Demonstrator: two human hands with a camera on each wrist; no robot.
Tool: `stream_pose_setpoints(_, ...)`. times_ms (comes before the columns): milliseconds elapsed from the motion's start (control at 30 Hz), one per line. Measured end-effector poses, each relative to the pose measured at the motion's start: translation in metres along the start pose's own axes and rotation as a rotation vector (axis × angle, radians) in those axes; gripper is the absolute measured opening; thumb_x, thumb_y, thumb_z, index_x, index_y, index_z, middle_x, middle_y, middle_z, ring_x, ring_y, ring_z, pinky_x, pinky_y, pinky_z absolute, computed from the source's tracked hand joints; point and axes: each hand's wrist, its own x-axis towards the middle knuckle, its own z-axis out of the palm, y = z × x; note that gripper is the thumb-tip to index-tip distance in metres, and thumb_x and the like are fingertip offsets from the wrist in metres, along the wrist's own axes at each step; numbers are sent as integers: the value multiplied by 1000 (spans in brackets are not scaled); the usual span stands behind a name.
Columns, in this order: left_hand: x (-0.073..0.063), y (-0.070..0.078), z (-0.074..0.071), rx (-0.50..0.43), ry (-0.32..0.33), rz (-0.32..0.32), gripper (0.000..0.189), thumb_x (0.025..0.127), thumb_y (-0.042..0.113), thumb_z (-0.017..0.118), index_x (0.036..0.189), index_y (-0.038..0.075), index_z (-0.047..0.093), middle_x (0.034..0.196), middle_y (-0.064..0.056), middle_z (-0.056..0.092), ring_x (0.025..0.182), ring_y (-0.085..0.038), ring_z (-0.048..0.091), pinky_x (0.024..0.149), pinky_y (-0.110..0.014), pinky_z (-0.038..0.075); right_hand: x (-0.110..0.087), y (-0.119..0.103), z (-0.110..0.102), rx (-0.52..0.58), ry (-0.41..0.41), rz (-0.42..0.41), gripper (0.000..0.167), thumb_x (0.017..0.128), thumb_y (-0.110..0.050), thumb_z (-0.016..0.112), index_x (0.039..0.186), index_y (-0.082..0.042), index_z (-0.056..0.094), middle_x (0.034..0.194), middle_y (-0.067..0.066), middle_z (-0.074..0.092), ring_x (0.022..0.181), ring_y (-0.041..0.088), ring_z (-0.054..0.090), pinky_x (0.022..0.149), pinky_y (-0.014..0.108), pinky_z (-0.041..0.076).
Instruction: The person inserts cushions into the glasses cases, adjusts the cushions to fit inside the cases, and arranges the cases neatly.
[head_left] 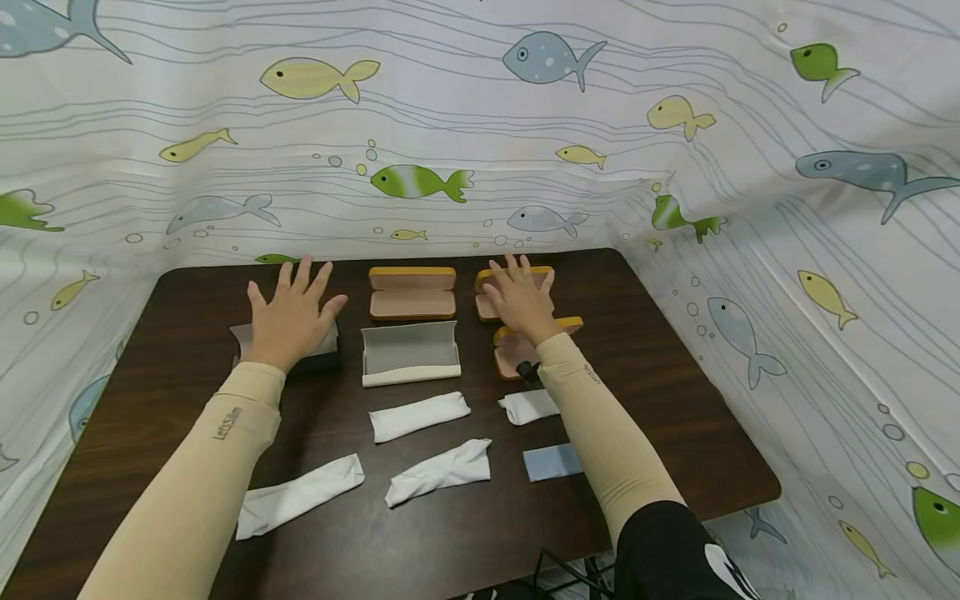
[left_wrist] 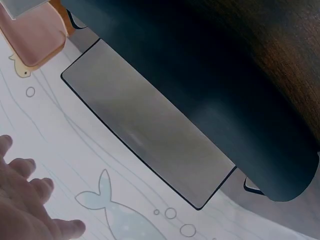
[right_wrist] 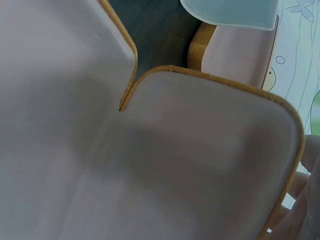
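Spreading wide in the head view, the person's L hand (head_left: 288,321) has fingers & thumb apart, overlapping a dark case (head_left: 321,363) w/ grey lining, L side of the table (head_left: 660,392). R hand (head_left: 525,296) likewise, fingers apart, overlapping the back R orange case (head_left: 487,308), lid up; can't tell re: contact. Front R orange case (head_left: 512,354), also lid up, is just nearer, partly hidden by the R forearm. Btwn the hands: mid orange case (head_left: 412,302), pink-lined, unfolded, w/ a cream case (head_left: 411,354) just in front. Nearer the person: upper white cloth (head_left: 420,417), lower white cloth (head_left: 442,473), L white cloth (head_left: 303,496), R white cloth (head_left: 528,407) & a blue cloth (head_left: 552,462). Fish-print sheet (head_left: 450,92) behind.

L wrist view: dark case fills the middle, its grey panel (left_wrist: 150,125) toward the camera. L hand at lower L edge, fingers apart, sheet visible btwn it & case. Part of a pink-lined case in the upper L corner.

R wrist view: orange-rimmed case (right_wrist: 215,140) up close, most of the frame. R hand only partly in, at R edge beside the rim; contact unclear. Another orange-edged case (right_wrist: 240,52) up top.
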Motion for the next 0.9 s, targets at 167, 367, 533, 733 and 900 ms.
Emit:
stream_pose_setpoints(167, -3, 1, -1, -12, 35, -11, 69, 108, 51, 36, 161, 10, 25, 166, -22, 19, 149, -47, 19, 109, -81, 4, -2, -4, -1, 0, 32, -22, 59, 110, -49, 35, 162, -23, 27, 170, 8, 12, 156, 34, 6, 114, 73, -8)
stream_pose_setpoints(367, -9, 7, 2, 7, 192, 12, 32, 102, 22, 54, 119, -1, 69, 109, -22, 72, 95, -43, 66, 87, -67, 41, -11, -14, -2, -16, 123, -93, 51, 108, -40, 48, 154, -18, 45, 166, 9, 27, 153, 33, 20, 115, 74, 7)
stream_pose_setpoints(533, -16, 13, 0, 11, 255, 58, 23, 98, 16, 57, 99, -1, 74, 88, -18, 70, 79, -37, 63, 72, -60, 45, -24, -25, -3, -44, 280, -221, 37, 105, -27, 58, 139, -11, 61, 159, 12, 40, 149, 32, 33, 116, 62, 29)
stream_pose_setpoints(733, -30, 21, -5, -42, 165, 65, 21, 99, 15, 59, 101, 0, 73, 84, -15, 71, 62, -28, 60, 54, -47, 46, -41, -36, -1, 14, 355, -320, 28, 103, -18, 62, 126, -4, 67, 138, 13, 59, 128, 27, 56, 107, 39, 47)
stream_pose_setpoints(900, -41, 25, -6, -128, 54, 41, 20, 101, 17, 58, 106, 3, 71, 90, -13, 71, 62, -23, 57, 49, -41, 47, -55, -43, 2, 70, 279, -292, 27, 103, -18, 62, 126, -5, 66, 126, 10, 65, 114, 24, 63, 96, 37, 52)
